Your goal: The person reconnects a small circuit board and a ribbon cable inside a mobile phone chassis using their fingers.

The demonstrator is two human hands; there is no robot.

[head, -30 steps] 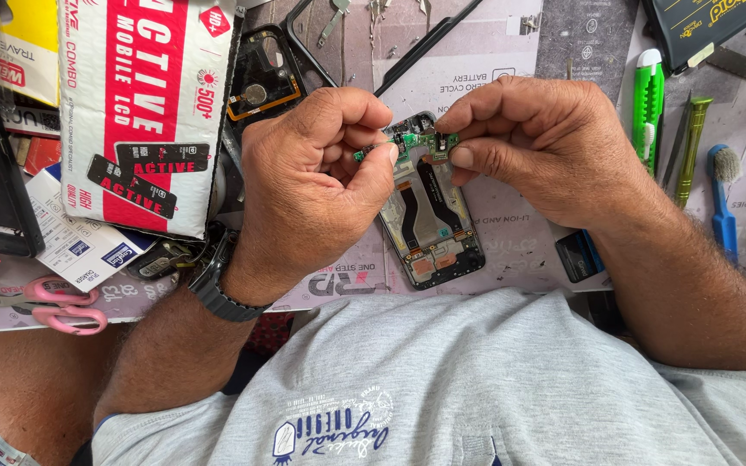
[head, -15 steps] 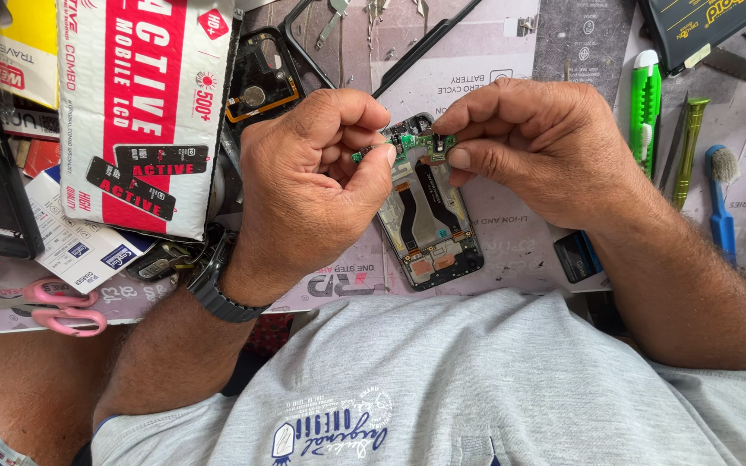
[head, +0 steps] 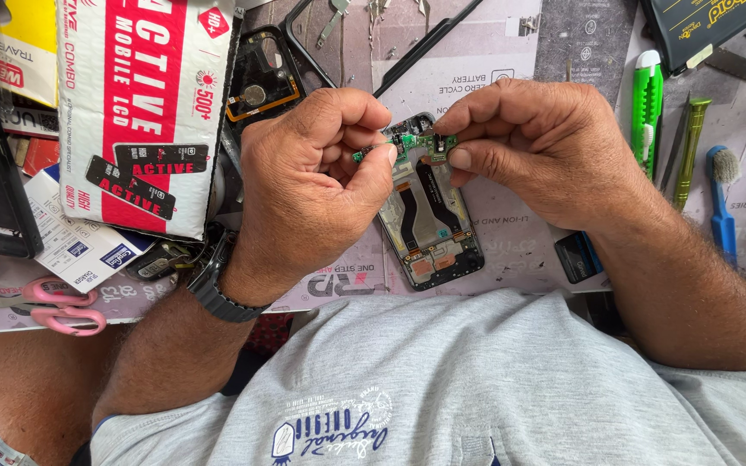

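An opened phone body (head: 432, 233) lies on the work mat with its inner boards and flex cables showing. Over its upper end I pinch a small green circuit board (head: 414, 144) between both hands. My left hand (head: 312, 185) grips the board's left end with thumb and forefinger; a dark watch sits on that wrist. My right hand (head: 533, 147) holds the board's right end, thumb pressed on it. The phone's top part is hidden under my fingers.
A white and red box (head: 144, 103) and a dark phone frame (head: 265, 82) lie to the left. Pink scissors (head: 53, 304) rest at the near left. To the right lie a green knife (head: 647, 108), a green tool (head: 689, 147) and a blue brush (head: 722, 207).
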